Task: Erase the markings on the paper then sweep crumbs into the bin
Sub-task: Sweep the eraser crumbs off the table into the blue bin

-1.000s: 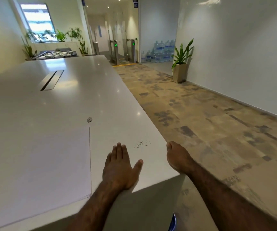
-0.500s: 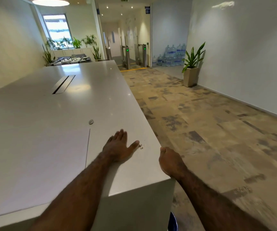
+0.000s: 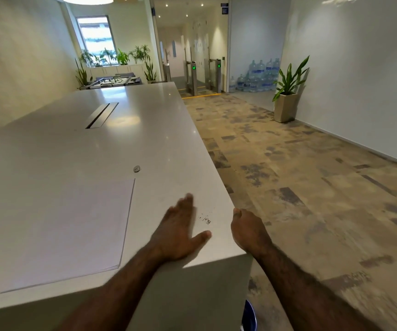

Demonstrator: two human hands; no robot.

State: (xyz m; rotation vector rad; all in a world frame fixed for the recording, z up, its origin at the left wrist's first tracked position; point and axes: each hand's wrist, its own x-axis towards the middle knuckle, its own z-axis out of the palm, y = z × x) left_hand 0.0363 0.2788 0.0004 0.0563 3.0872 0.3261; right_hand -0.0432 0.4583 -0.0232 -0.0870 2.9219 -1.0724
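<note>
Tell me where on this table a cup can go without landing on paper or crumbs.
Free: the table between the cable slot and the small round object. Crowded: the near corner, with paper, left hand, crumbs, right hand.

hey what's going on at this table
A person is clearing eraser crumbs off a long white table. The left hand lies flat on the tabletop just left of the small dark specks, which sit near the right edge. The right hand waits, cupped, at that edge, apparently to catch them. A white sheet of paper lies to the left, with no markings that show. A blue rim, possibly the bin, shows on the floor below the corner.
</note>
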